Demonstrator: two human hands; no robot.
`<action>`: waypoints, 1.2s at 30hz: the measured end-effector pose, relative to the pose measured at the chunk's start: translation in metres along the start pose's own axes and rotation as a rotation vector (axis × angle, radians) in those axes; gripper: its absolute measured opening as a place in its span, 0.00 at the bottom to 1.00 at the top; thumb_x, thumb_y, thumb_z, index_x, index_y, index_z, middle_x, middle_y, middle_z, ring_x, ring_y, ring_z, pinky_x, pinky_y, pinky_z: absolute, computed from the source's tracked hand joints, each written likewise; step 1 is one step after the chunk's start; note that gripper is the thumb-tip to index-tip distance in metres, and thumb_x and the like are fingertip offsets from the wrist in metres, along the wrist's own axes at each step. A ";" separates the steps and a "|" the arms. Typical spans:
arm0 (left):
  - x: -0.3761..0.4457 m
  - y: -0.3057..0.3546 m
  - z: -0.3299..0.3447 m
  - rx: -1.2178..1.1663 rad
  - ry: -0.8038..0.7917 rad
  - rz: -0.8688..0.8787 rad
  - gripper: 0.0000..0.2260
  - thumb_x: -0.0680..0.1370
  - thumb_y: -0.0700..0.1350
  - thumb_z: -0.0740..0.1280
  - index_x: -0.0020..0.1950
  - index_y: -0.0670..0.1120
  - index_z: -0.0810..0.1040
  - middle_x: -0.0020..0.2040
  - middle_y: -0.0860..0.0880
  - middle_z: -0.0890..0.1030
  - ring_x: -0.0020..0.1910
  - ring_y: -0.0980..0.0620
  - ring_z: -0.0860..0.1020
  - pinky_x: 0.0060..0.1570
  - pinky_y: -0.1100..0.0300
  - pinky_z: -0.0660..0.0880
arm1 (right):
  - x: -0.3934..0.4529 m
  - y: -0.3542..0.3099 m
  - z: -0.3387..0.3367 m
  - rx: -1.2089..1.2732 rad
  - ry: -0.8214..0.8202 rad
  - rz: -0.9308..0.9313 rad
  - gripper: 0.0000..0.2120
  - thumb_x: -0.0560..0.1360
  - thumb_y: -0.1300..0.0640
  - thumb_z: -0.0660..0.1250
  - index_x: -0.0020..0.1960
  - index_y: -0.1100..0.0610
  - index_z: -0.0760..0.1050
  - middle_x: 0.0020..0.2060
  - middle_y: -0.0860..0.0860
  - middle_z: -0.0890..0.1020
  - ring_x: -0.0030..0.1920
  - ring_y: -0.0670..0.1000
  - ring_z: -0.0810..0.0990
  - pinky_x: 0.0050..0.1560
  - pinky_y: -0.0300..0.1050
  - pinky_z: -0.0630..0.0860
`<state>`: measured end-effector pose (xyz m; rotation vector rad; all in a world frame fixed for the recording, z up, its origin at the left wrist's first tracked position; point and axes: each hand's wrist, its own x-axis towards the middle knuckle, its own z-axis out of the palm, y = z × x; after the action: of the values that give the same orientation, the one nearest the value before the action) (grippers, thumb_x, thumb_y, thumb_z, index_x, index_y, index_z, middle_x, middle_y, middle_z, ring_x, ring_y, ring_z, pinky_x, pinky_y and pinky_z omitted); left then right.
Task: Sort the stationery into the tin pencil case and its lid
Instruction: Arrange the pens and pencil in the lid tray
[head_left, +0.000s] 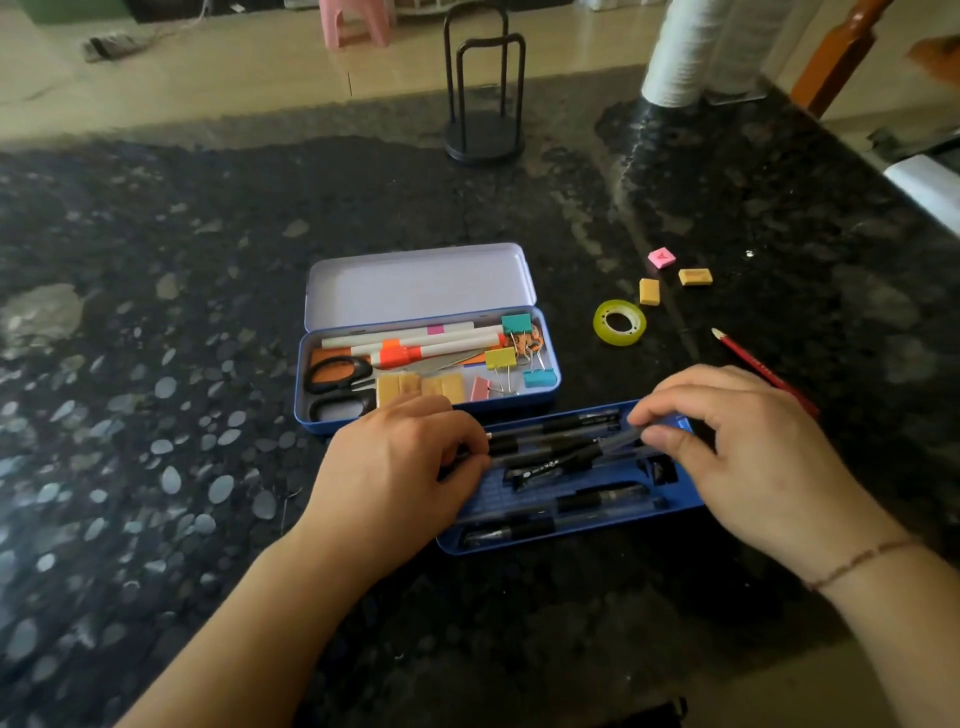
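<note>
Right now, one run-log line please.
left hand: on pens | right hand: pinching pen | lid: pens | loose: tape, erasers, pencil

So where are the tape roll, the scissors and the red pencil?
Tape roll (620, 322), head view, on its yellow-green ring.
Scissors (337, 373), head view, on the upper black handle loop.
Red pencil (753, 357), head view, on its shaft.
</note>
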<state>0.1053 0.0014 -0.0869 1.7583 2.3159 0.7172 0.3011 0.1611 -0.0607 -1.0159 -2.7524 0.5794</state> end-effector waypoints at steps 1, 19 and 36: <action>0.000 0.000 0.000 -0.003 0.000 -0.005 0.01 0.71 0.49 0.70 0.42 0.55 0.81 0.35 0.60 0.71 0.36 0.59 0.72 0.31 0.56 0.76 | 0.000 0.000 -0.001 0.028 0.019 0.004 0.08 0.72 0.57 0.69 0.47 0.46 0.80 0.44 0.38 0.77 0.49 0.43 0.76 0.50 0.40 0.74; -0.003 0.001 -0.003 -0.012 -0.085 0.022 0.08 0.71 0.57 0.68 0.47 0.58 0.79 0.39 0.59 0.76 0.36 0.59 0.75 0.33 0.57 0.77 | 0.001 -0.022 0.026 0.005 0.016 -0.151 0.05 0.68 0.51 0.72 0.43 0.48 0.81 0.39 0.41 0.80 0.43 0.46 0.75 0.42 0.48 0.77; -0.003 0.003 -0.004 0.048 -0.080 -0.015 0.07 0.69 0.58 0.70 0.43 0.58 0.78 0.32 0.61 0.71 0.32 0.60 0.72 0.29 0.66 0.69 | -0.001 0.025 -0.022 0.234 0.037 0.059 0.06 0.68 0.53 0.73 0.40 0.43 0.78 0.40 0.42 0.81 0.46 0.40 0.77 0.43 0.35 0.72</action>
<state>0.1069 -0.0019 -0.0825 1.7539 2.3101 0.5824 0.3223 0.1848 -0.0508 -1.0431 -2.5538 0.8590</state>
